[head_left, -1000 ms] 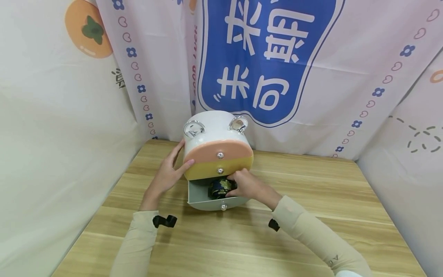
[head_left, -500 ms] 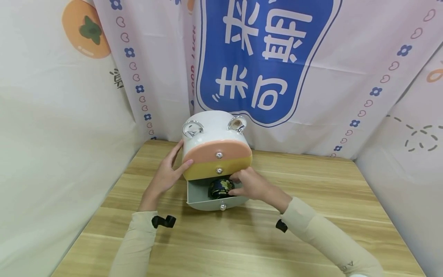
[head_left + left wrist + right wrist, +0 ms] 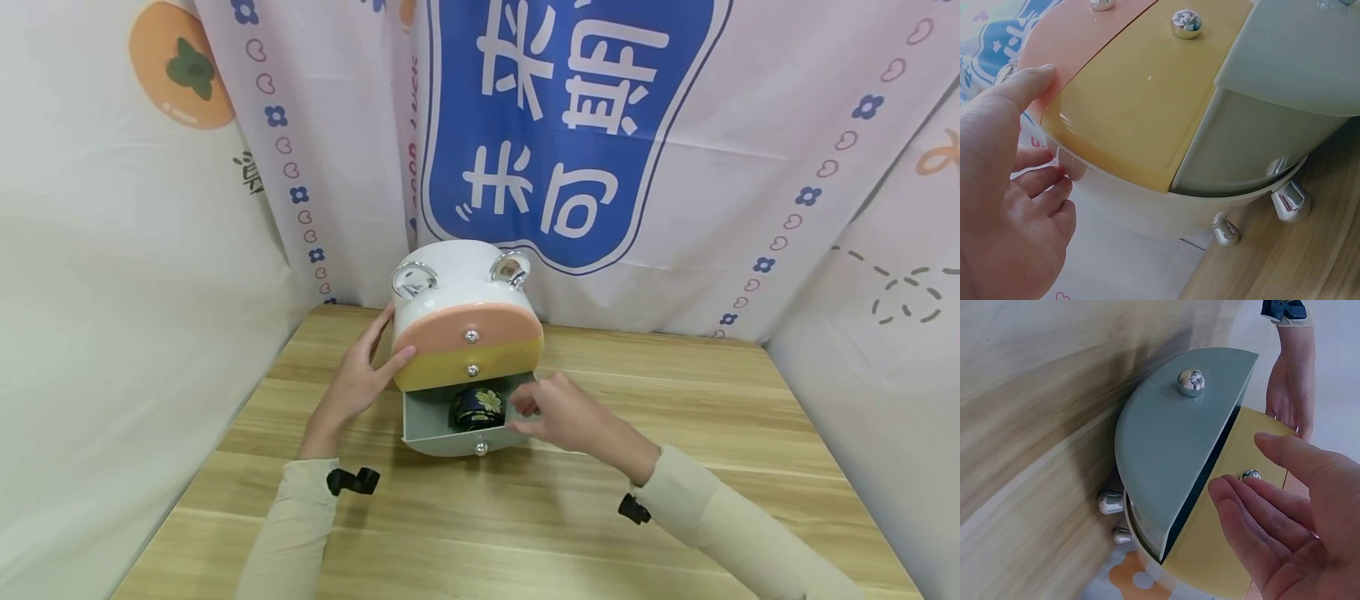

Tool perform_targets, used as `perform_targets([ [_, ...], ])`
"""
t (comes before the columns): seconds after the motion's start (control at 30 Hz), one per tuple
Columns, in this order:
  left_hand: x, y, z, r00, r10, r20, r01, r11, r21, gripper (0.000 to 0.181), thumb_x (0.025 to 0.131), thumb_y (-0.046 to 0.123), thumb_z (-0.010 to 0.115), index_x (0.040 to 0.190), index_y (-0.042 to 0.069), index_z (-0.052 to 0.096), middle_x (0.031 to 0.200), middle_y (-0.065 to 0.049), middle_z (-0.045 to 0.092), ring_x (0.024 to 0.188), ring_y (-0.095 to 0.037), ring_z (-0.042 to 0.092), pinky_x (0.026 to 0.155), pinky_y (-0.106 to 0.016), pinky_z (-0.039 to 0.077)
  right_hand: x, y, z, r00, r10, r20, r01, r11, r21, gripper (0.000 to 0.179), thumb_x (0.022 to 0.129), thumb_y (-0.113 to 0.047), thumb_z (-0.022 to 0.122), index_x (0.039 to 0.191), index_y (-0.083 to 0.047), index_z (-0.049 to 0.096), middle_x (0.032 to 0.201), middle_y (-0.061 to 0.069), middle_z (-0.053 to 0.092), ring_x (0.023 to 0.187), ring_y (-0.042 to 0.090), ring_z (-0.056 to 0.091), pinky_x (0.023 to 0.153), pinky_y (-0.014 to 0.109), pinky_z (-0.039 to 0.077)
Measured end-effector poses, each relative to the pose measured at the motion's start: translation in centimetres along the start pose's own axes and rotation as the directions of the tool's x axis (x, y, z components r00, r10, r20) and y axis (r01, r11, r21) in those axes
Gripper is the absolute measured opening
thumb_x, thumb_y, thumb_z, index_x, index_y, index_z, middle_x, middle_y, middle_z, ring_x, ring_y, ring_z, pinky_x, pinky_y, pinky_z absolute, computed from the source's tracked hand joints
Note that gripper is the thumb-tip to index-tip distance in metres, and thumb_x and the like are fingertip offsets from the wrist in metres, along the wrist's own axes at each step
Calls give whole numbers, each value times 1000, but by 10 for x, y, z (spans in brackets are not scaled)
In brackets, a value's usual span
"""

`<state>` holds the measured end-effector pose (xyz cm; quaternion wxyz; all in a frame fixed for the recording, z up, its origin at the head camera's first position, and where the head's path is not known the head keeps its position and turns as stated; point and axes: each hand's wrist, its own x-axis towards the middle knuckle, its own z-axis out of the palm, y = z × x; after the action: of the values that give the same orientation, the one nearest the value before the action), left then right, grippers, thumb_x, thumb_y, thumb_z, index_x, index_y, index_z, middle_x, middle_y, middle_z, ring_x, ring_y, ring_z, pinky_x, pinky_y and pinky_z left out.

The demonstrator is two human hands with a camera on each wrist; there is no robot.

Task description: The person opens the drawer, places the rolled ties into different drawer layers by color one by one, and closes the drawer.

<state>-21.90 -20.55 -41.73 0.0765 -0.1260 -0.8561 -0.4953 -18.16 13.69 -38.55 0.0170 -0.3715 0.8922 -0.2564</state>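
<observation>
A small round-topped drawer cabinet (image 3: pixel 461 279), white with pink and yellow drawer fronts, stands on the table. Its pale green bottom drawer (image 3: pixel 438 447) is pulled out. Inside lies a rolled dark-blue strip (image 3: pixel 480 407) with yellow-green leaf patterns. My left hand (image 3: pixel 360 379) rests against the cabinet's left side, thumb on the front edge and fingers along the side. At the drawer's right end my right hand (image 3: pixel 570 417) hovers with loosely bent fingers, apart from the roll and holding nothing. In the right wrist view the drawer front hides the roll.
The wooden table (image 3: pixel 637 517) extends around the cabinet. Printed cloth (image 3: pixel 697 208) hangs close behind it, with more cloth at both sides. Silver knobs (image 3: pixel 481 448) stick out from the drawer fronts, and two silver ear-like rings (image 3: pixel 510 268) stand on top.
My right hand has let go of the dark roll and drawn back to the right, leaving the roll in the drawer. My left hand keeps its place on the cabinet.
</observation>
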Motion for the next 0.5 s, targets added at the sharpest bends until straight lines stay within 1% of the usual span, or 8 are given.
perform_targets([
  [0.07, 0, 0, 0, 1000, 0, -1, 0, 1000, -2, 84, 103, 48, 65, 171, 30, 18, 179, 4, 15, 166, -31, 14, 134, -62, 20, -2, 0, 2, 1000, -9, -6, 9, 1000, 6, 17, 93, -17, 83, 103, -5, 80, 96, 9, 83, 88, 22, 81, 79, 26, 67],
  [0.17, 0, 0, 0, 1000, 1, -1, -1, 1000, 2, 84, 103, 48, 65, 171, 31, 18, 179, 3, 16, 166, -31, 14, 134, -61, 20, -7, 0, 4, 1000, -19, -14, 19, 1000, 15, 17, 93, -17, 82, 103, -3, 80, 95, 10, 82, 86, 20, 81, 75, 20, 65],
  [0.27, 1, 0, 0, 1000, 1, -1, -1, 1000, 8, 84, 103, 48, 65, 170, 32, 19, 179, 3, 16, 166, -30, 15, 133, -61, 21, -12, 0, 8, 1000, -20, -22, 21, 999, 34, 20, 92, -16, 82, 104, 0, 80, 94, 12, 82, 84, 20, 81, 74, 22, 66],
  [0.37, 1, 1, 0, 1000, -1, 0, 1, 1000, 1, 84, 103, 48, 65, 171, 31, 19, 178, 6, 16, 166, -30, 15, 134, -60, 21, -17, 1, 16, 1000, -10, -17, 11, 998, 59, 19, 93, -16, 82, 103, 0, 80, 94, 10, 82, 83, 17, 80, 75, 25, 67],
  [0.5, 1, 1, 0, 1000, 3, 1, -3, 1000, -16, 84, 103, 47, 66, 171, 30, 19, 178, 6, 16, 166, -29, 15, 134, -60, 20, -23, 3, 30, 1000, 8, -19, -7, 996, 87, 17, 93, -17, 82, 99, -2, 80, 90, 6, 82, 81, 11, 78, 73, 19, 64],
])
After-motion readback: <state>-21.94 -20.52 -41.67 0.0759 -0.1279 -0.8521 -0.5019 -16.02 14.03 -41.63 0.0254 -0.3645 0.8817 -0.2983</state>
